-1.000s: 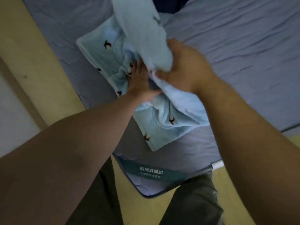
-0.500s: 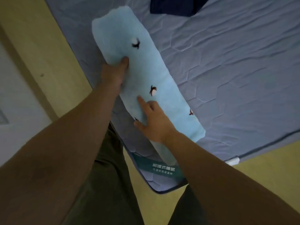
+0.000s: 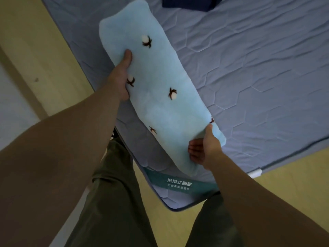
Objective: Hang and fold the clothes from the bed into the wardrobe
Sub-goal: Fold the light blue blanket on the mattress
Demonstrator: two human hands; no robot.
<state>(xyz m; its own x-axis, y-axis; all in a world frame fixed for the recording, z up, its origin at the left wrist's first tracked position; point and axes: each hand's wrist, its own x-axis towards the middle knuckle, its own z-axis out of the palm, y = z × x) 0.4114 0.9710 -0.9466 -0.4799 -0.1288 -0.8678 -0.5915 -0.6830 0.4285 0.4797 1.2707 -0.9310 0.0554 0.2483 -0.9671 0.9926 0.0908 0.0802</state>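
My right hand has shifted to pinch the five-o'clock end of the fleece garment; left hand grips its nine-o'clock edge. Halving seems next.

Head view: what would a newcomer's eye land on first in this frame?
The light blue garment, folded into a long strip with small dark-and-white motifs, runs diagonally over the near corner of the grey-blue bed. The left hand holds its left edge with the thumb on top, and the right hand holds its near end. A dark navy cloth lies on the bed at the top edge.
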